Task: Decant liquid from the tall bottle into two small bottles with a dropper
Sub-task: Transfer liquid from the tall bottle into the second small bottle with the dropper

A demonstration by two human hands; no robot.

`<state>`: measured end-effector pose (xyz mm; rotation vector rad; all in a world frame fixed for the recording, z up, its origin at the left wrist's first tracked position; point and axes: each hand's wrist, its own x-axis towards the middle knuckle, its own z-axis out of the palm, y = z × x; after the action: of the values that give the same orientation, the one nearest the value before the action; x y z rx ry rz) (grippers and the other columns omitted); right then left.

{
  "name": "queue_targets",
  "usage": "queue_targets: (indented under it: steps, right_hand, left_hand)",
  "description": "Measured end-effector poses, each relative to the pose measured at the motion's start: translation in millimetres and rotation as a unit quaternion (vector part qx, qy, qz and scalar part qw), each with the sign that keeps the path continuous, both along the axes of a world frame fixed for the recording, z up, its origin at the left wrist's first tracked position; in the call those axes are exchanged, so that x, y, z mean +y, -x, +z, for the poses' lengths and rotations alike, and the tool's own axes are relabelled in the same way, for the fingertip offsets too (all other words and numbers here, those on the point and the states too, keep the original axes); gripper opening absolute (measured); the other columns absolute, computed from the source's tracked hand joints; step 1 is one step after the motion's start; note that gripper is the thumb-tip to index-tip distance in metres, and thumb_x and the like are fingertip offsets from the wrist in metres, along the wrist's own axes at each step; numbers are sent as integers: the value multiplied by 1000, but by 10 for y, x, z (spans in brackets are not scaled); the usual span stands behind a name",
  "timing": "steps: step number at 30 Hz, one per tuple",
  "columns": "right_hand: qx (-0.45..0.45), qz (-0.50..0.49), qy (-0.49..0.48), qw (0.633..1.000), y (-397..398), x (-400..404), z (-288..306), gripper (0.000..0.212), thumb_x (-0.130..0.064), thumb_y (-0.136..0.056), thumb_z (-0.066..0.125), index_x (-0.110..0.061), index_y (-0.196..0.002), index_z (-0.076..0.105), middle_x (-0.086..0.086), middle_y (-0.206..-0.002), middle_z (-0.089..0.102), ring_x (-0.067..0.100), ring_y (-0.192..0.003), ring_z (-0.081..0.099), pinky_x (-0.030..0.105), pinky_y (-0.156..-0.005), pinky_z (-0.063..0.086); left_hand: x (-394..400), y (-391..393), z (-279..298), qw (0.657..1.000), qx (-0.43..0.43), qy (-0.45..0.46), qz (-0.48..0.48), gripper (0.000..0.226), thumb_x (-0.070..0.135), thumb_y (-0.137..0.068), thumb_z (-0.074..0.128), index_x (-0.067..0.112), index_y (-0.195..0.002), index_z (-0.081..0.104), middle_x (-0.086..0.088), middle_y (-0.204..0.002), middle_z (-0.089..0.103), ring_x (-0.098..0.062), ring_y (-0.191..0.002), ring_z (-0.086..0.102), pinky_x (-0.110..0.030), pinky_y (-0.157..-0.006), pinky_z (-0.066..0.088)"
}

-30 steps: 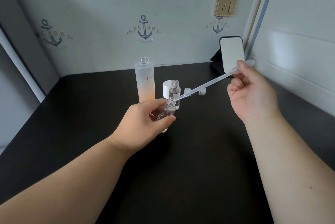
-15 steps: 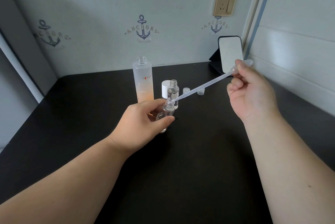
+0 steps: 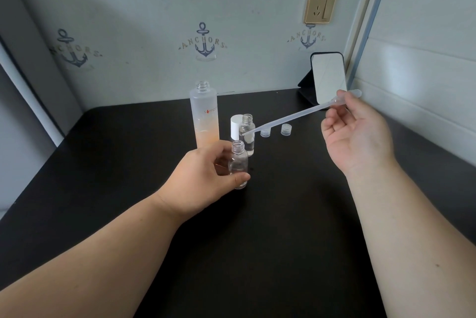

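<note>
Two hands: I see both over the black desk point(image 3: 257, 253), forearms reaching in from the near edge.
Left hand point(image 3: 203, 178): its grip is clamped on the near small bottle point(image 3: 239, 167), thumb in front, fingers curled behind the glass.
Near small bottle: upright, uncapped, clear; I cannot tell how much liquid is in it, and its base is at the desk surface as far as I can judge.
Right hand point(image 3: 358, 134): raised toward the right edge, its grip pinched together on the bulb end of the dropper point(image 3: 296, 115).
Dropper: slanted down to the left, its tip in the air above the near small bottle's mouth, apart from it, and in front of the second small bottle point(image 3: 247, 134).
Second small bottle: upright, open, just behind the near one.
Tall bottle point(image 3: 205, 116): stands uncapped toward the far edge, left of the small bottles, orange liquid in its lower part.
White cap point(image 3: 235, 128): upright between the tall bottle and the second small bottle.
Small caps point(image 3: 277, 130): two, clear, lying right of the bottles, apart from each other.
Mirror point(image 3: 328, 76): propped at the far right corner.
</note>
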<state>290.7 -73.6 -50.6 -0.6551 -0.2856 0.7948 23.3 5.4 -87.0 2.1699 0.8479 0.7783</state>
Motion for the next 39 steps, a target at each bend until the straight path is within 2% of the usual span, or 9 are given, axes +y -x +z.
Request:
queue_targets:
  steps: [5,8,12,14,20,25,31,35,39]
  right_hand:
    - [8,1,3,1000,-11,-3,-7,11,-12,-87,75,-7,-80,82,4,-75,71,15,-58,62,23,-56,49]
    - [16,1,4,1000,-17,-4,-9,10,-12,-87,75,-6,-81,81,4,-75,70,15,-58,62,23,-55,49]
    - [22,2,4,1000,-13,-3,-3,13,-11,-88,73,-7,-79,81,4,-74,70,15,-58,62,23,-55,49]
    - [21,3,-1,1000,-3,-3,-3,13,-11,-88,73,-6,-79,81,4,-74,70,15,-59,63,23,-56,49]
    - [19,6,-4,1000,16,-9,1,13,-10,-88,72,-5,-79,80,5,-75,72,16,-60,65,24,-55,50]
    - [10,11,-4,1000,32,-13,3,11,-9,-90,70,-4,-84,77,5,-76,72,16,-62,65,24,-56,50]
    - [-3,18,-6,1000,44,-2,-1,8,-10,-91,70,-4,-90,74,5,-77,72,16,-65,67,24,-58,51]
    - [-7,22,-15,1000,29,2,-6,10,-12,-91,71,-4,-95,74,5,-81,73,17,-70,70,24,-61,53]
    - [-4,25,-32,999,27,-3,-6,11,-13,-92,71,-5,-90,78,5,-85,75,18,-75,72,25,-66,56]
  left_hand:
    - [-29,12,3,999,-31,28,-30,53,31,-76,86,32,-124,64,14,-104,74,-6,-95,72,-33,-91,58]
    - [-52,49,30,991,-133,16,-8,37,20,-79,69,27,-115,67,8,-100,74,-14,-94,71,-38,-85,59]
    - [-5,80,65,961,-231,-57,143,31,21,-84,58,42,-106,59,13,-95,65,-10,-90,65,-25,-76,56]
    - [66,81,72,945,-247,-62,207,36,26,-81,61,40,-113,53,13,-99,58,-9,-91,60,-17,-73,51]
    - [250,-28,-13,969,-145,65,189,80,34,-86,77,31,-152,33,15,-129,55,-5,-114,58,-26,-93,49]
    - [302,-53,-61,976,-73,38,199,51,42,-87,77,30,-131,55,19,-109,65,-6,-99,65,-23,-78,51]
    - [276,-18,-61,975,-113,47,186,38,38,-84,80,41,-116,60,25,-96,68,5,-88,66,-14,-69,49]
    - [221,4,-19,979,-117,33,163,40,36,-84,79,64,-97,54,37,-98,63,10,-91,63,-23,-75,53]
    - [182,7,8,981,-112,-3,156,42,32,-86,76,66,-99,54,32,-102,63,6,-93,61,-29,-77,53]
